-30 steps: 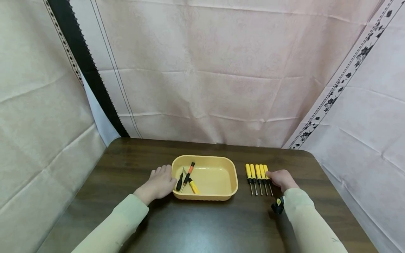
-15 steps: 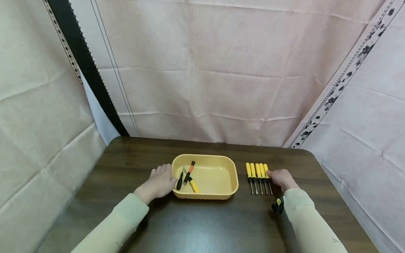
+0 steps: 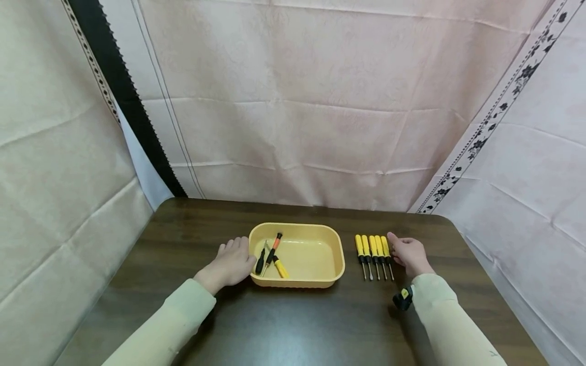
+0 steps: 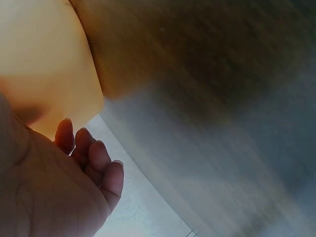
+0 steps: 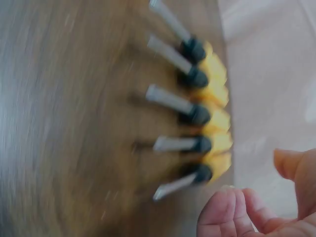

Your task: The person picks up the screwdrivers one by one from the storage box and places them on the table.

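Note:
In the head view, a yellow plastic tray (image 3: 316,254) holds a black-handled screwdriver (image 3: 260,263), an orange-and-black screwdriver (image 3: 273,250) and a yellow-handled one (image 3: 281,268) at its left end. My left hand (image 3: 231,262) rests against the tray's left side, its fingers loosely bent by the outer wall; the thumb is hidden in the left wrist view. Several yellow-and-black screwdrivers (image 3: 374,249) lie side by side right of the tray, shafts toward me. My right hand (image 3: 409,253) is beside the rightmost one, thumb and fingers apart, with nothing between them.
The dark wooden table (image 3: 293,325) has rounded far corners. Pale cloth (image 3: 293,101) hangs behind it and on both sides. A black device (image 3: 403,299) is worn at the right wrist.
My right hand has come off the rightmost screwdriver, and its thumb and fingers have lifted and spread slightly to the right. The left hand and tray stay put.

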The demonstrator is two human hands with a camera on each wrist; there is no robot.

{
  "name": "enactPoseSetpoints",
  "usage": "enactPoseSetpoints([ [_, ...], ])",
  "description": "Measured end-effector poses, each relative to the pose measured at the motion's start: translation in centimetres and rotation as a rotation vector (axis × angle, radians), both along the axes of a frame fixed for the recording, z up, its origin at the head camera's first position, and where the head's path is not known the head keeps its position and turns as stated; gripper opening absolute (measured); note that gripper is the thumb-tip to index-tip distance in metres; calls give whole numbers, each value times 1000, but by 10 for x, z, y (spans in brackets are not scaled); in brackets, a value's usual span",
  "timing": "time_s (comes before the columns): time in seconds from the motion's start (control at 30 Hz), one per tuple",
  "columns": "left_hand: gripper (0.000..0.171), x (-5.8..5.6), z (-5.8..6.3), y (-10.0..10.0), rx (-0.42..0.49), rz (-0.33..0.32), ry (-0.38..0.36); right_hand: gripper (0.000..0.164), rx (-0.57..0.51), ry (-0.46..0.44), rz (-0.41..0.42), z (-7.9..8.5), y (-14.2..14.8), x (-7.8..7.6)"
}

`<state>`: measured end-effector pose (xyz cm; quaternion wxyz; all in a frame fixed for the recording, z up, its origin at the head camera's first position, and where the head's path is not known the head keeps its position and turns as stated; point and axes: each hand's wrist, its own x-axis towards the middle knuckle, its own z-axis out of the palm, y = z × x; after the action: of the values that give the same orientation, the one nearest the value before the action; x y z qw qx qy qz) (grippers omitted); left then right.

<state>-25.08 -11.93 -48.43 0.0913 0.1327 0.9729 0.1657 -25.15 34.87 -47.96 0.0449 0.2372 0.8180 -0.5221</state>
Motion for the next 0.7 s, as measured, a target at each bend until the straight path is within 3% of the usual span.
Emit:
enactPoseSetpoints([
  [0.17,39,0,0,0,-10,5,2,88,-8,73,24,22,-25,-1],
  [0.4,38,2,2,-1,-4,2,6,84,-33,164,148,50,-72,-3],
  [0.7,39,2,3,0,-27,-4,18,69,-23,148,229,55,-137,-7],
])
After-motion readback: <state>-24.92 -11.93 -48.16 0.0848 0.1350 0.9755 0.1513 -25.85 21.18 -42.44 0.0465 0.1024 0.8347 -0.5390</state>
